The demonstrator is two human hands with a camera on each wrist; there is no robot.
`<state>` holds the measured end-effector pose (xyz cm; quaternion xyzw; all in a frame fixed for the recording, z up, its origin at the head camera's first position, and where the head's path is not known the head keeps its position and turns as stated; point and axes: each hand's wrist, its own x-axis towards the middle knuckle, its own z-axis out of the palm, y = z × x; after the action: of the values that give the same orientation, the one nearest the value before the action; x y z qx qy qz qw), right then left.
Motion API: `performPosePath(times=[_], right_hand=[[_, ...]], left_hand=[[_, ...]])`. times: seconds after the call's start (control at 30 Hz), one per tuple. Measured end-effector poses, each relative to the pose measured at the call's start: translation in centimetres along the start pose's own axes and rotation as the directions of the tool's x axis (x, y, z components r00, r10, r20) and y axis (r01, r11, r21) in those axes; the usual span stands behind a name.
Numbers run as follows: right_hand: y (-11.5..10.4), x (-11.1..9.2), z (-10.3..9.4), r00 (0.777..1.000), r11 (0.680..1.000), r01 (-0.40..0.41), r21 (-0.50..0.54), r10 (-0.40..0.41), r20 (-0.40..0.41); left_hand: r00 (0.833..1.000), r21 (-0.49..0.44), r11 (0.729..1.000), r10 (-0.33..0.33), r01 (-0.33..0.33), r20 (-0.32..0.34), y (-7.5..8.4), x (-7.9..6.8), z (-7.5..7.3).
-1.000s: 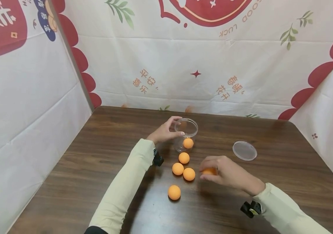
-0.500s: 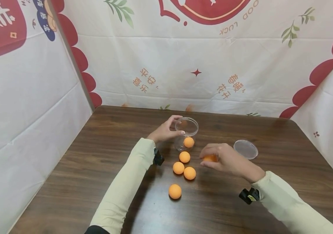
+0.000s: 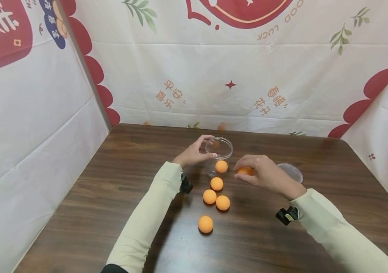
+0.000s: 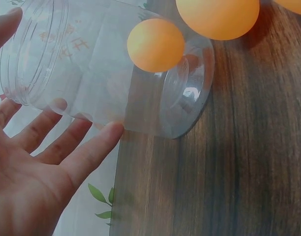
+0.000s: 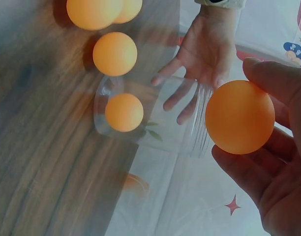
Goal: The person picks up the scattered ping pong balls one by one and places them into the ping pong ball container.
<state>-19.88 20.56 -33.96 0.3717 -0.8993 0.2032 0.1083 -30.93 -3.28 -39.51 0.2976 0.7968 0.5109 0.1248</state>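
Observation:
My left hand (image 3: 194,153) holds a clear plastic jar (image 4: 96,64) that stands open-topped on the table, thumb on the near side of the rim and fingers along the far side. One orange ping-pong ball (image 5: 124,112) lies inside at the jar's bottom. Just right of the jar, my right hand (image 3: 263,174) pinches another orange ping-pong ball (image 5: 240,117) between thumb and fingers, above the table. In the right wrist view this ball overlaps the jar's threaded mouth. Several more orange balls (image 3: 222,203) rest on the table in front of the jar.
A round clear lid (image 3: 291,172) lies on the dark wood table (image 3: 112,197), partly hidden behind the right hand. White printed cloth (image 3: 194,64) hangs behind the table and at both sides.
My right hand has lifted away from the table with its ball and moved farther back, closer to the jar's mouth. The left hand and jar stay put.

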Motion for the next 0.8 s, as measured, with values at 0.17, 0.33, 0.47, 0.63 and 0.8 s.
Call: performPosePath(times=[0.17, 0.33, 0.47, 0.63, 0.8], right_hand=[[0.4, 0.4, -0.2, 0.999, 0.999, -0.026, -0.034, 0.025, -0.029], [0.6, 1.1, -0.6, 0.995, 0.995, -0.057, -0.083, 0.050, -0.083], [0.8, 1.8, -1.1, 0.990, 0.992, -0.072, -0.101, 0.059, -0.128], [1.2, 2.6, -1.3, 0.985, 0.991, -0.080, -0.104, 0.062, -0.163], [1.4, 3.5, -1.3, 0.981, 0.991, -0.093, -0.096, 0.075, -0.177]], left_hand=[[1.000, 0.005, 1.000, -0.007, 0.007, -0.002, 0.1, 0.0, 0.0], [1.000, 0.015, 1.000, -0.004, 0.004, -0.003, 0.1, 0.0, 0.0], [1.000, 0.024, 1.000, 0.006, -0.006, -0.004, 0.1, 0.0, -0.1], [1.000, 0.013, 1.000, 0.011, -0.011, 0.005, 0.0, 0.1, -0.1], [1.000, -0.006, 1.000, 0.023, -0.023, 0.011, 0.0, 0.1, 0.0]])
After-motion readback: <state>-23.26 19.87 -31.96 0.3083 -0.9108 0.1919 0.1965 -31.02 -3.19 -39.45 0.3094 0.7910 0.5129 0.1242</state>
